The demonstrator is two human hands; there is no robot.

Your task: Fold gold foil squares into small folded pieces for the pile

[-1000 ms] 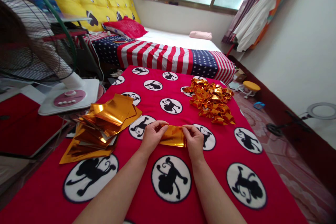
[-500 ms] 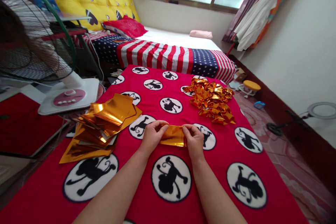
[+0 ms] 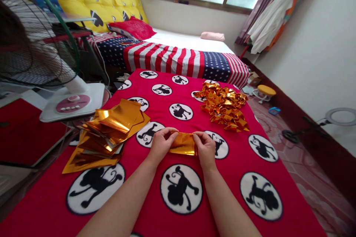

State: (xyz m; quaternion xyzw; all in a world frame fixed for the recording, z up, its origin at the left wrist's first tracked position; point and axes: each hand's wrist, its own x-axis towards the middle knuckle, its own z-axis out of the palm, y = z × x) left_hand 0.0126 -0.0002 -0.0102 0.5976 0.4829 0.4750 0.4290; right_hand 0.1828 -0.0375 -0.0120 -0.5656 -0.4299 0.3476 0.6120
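A sheet of shiny gold foil paper, which looks folded over, lies between my hands on the red cloth. My left hand pinches its left end between thumb and fingers. At the right end, my right hand has thumb and fingertips closed on the upper corner. To the left is a loose stack of flat gold foil sheets, some with a pale backing showing. Beyond my right hand sits a heap of folded gold foil pieces.
An electric fan stands left of the table, beside a red panel. A bed with a striped, starred cover is behind the table. Right of it, a yellow stool and a ring light stand on the floor.
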